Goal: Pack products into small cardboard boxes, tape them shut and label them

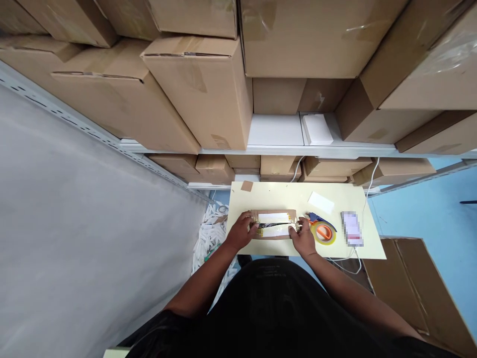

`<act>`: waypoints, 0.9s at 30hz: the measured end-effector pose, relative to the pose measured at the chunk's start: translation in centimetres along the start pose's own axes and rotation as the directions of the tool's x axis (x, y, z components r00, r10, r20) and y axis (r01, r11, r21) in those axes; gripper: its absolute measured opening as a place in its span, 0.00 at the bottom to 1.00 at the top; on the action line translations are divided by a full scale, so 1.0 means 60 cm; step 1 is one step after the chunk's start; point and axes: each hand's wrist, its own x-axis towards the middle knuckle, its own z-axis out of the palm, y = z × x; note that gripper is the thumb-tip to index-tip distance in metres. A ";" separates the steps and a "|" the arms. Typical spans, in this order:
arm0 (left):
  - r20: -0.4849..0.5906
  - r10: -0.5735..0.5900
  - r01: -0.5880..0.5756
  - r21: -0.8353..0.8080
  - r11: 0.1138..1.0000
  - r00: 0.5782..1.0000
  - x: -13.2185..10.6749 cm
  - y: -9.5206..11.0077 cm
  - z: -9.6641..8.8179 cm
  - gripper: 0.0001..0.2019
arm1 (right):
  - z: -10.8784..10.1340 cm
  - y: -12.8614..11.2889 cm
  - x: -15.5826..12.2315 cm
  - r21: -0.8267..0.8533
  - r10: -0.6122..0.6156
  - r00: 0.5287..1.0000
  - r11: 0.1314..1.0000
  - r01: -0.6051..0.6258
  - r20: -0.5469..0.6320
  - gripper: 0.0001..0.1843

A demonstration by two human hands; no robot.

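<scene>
A small cardboard box (pixel 274 236) lies on the pale yellow table (pixel 268 195) close to my body. White strips with yellow ends run along its top, with a dark gap between them. My left hand (pixel 242 231) grips the box's left end, thumb on top and fingers at the side. At the right end my right hand (pixel 303 237) holds it the same way, with its thumb over the lower strip. What lies inside the gap is too small to make out. Just right of my right hand is a tape dispenser (pixel 323 231) in orange and blue with a yellowish roll.
Right of the dispenser lies a phone (pixel 352 228) with a white cable (pixel 359 263). A white card (pixel 321 202) and a brown cardboard piece (pixel 246 186) lie farther back. Shelves of cartons (pixel 201 94) rise behind; white scraps (pixel 208 238) heap at left, flattened cardboard (pixel 413 283) at right.
</scene>
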 end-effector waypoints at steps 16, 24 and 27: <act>0.238 0.028 -0.148 0.503 0.851 0.971 0.012 0.064 0.065 0.11 | -0.100 0.114 0.040 -0.299 -0.211 0.977 0.934 0.195 -0.021 0.20; 0.139 -0.304 0.291 0.104 0.951 0.943 0.034 0.097 0.066 0.10 | -0.137 0.157 0.157 -0.665 0.157 0.951 0.744 0.063 0.266 0.17; 0.176 -0.457 0.482 -0.153 0.862 0.872 0.045 0.104 0.050 0.04 | -0.140 0.154 0.172 -0.658 0.167 0.937 0.748 0.081 0.306 0.13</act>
